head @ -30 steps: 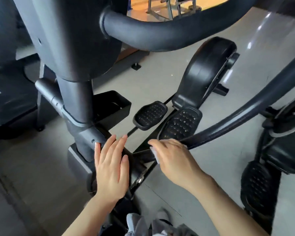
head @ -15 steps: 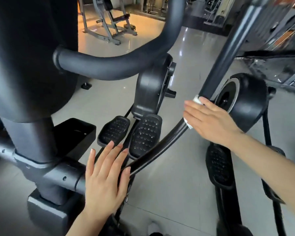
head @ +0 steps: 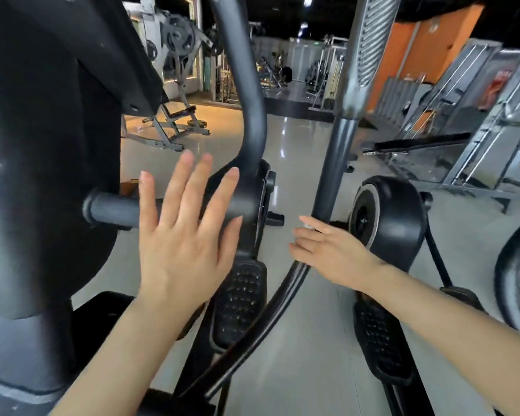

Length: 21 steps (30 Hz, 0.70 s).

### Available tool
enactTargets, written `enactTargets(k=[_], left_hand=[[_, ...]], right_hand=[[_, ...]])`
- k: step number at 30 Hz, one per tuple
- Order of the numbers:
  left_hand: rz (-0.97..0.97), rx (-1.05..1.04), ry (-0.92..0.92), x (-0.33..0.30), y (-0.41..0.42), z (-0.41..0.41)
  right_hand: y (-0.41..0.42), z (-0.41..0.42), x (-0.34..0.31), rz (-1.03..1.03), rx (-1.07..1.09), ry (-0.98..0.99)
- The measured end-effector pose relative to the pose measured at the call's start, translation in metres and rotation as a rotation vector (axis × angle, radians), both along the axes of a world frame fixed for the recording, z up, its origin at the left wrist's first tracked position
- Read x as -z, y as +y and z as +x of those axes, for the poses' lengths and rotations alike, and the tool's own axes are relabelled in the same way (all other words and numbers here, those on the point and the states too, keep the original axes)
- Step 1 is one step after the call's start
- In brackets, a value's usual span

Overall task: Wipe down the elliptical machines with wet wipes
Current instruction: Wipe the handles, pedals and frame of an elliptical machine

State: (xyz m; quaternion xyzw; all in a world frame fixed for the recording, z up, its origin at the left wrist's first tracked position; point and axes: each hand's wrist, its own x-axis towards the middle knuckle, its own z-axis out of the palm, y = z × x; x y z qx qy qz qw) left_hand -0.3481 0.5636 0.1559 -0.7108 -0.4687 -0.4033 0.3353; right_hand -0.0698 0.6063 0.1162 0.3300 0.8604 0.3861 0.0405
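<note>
Right hand [head: 330, 253] presses a wet wipe [head: 308, 226] against the swing arm [head: 327, 187] of the elliptical; only a white sliver of the wipe shows above my fingers, which curl round the bar, so I judge the wipe is pinned between palm and metal. Half a second ago this hand sat lower on the curved part of the same bar, and a second ago lower still, near the pivot by the pedals, so the stroke has travelled upward along the arm. That tells me the lower run is likely done and the straight upper part toward the ribbed grip [head: 373, 40] is what remains.

My left hand [head: 183, 232] is spread wide, fingers straight, holding nothing; it hangs in front of the short side handle [head: 111, 210], and I cannot tell whether it touches anything. Earlier it rested flat near the base of the column; now it has lifted.

Below lie the pedal [head: 239, 301] and, farther right, the flywheel cover [head: 394, 217]. Beyond, weight machines [head: 174, 37] stand on the shiny floor [head: 294, 139]. My view has tilted upward with the stroke.
</note>
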Motion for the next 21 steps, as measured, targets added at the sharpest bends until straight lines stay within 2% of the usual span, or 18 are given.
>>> enactTargets(k=[3,6,9,11,14,18,21], left_hand=[[-0.031,-0.076,0.063,0.001,0.014,0.0],[-0.002,-0.101,0.048,0.001,0.017,0.003],[0.013,-0.099,0.065,0.002,0.017,0.003],[0.012,-0.097,0.076,0.002,0.016,0.001],[0.013,-0.098,0.081,0.003,0.015,-0.001],[0.012,-0.076,0.074,0.004,0.015,-0.001],[0.022,-0.044,0.034,0.005,0.013,-0.001]], right_hand=[[0.011,0.014,-0.064,0.233,-0.063,0.009],[0.023,0.021,-0.118,0.516,-0.109,0.064],[0.03,0.021,-0.12,0.565,-0.134,0.162],[0.028,0.017,-0.083,0.466,-0.132,0.14],[0.013,0.003,-0.003,0.187,-0.069,0.182],[-0.008,-0.031,0.071,-0.121,-0.035,0.535],[-0.027,-0.061,0.099,-0.408,0.01,0.685]])
